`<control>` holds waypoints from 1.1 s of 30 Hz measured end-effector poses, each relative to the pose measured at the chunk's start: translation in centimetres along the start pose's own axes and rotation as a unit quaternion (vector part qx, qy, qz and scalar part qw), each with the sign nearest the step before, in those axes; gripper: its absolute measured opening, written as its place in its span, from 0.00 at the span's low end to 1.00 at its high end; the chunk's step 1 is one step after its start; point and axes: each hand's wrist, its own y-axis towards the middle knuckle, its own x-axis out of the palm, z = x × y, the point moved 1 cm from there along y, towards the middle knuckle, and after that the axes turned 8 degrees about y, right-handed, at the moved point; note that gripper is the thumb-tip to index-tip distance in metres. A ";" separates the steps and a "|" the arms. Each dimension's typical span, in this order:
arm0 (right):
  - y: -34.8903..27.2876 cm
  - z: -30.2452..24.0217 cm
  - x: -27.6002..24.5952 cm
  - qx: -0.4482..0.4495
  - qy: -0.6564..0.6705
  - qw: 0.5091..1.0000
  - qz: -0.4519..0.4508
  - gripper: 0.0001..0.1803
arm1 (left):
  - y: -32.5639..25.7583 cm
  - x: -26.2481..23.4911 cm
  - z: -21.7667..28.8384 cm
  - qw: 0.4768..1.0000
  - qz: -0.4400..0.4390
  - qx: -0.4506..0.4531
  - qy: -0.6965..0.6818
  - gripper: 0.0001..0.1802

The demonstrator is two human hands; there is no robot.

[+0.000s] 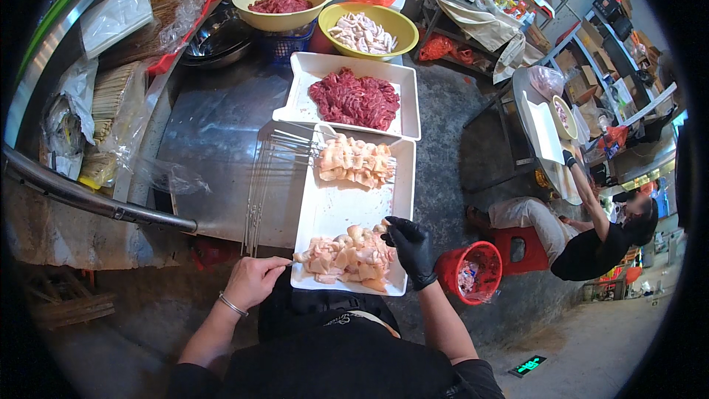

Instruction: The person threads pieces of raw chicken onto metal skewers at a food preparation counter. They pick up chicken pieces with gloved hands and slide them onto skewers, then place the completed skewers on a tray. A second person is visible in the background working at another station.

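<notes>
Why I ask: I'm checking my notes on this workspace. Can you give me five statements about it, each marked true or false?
1. The right hand is gloved in black. True.
2. The left hand is gloved too. False: the left hand is bare, with a silvery bracelet at the wrist.
3. The near white rectangular tray holds pale pink meat, some of it on thin metal skewers. True.
4. The round red plastic bucket stands left of the near tray. False: the bucket stands to its right.
5. Dark red sliced meat lies in the far white rectangular tray. True.
</notes>
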 end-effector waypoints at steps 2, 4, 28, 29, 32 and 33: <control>-0.4 0.6 0.3 -0.056 -0.076 0.995 0.014 0.12 | -0.5 0.2 0.8 1.000 0.017 0.007 0.012 0.10; -0.6 1.7 0.5 -0.087 -0.113 0.989 0.030 0.12 | -0.9 0.7 1.3 0.999 0.022 0.009 0.026 0.10; -0.3 3.5 0.4 0.178 0.457 0.872 0.009 0.17 | -1.9 2.9 1.5 0.989 0.102 0.068 0.083 0.09; -0.5 3.1 0.6 0.178 0.460 0.870 0.006 0.17 | -1.9 2.9 1.6 0.988 0.107 0.070 0.091 0.09; -0.8 2.5 0.8 0.180 0.474 0.862 -0.002 0.16 | -1.9 3.1 1.5 0.986 0.102 0.074 0.108 0.09; -0.9 2.6 0.7 0.182 0.481 0.858 -0.005 0.16 | -1.8 3.1 1.5 0.986 0.102 0.075 0.109 0.09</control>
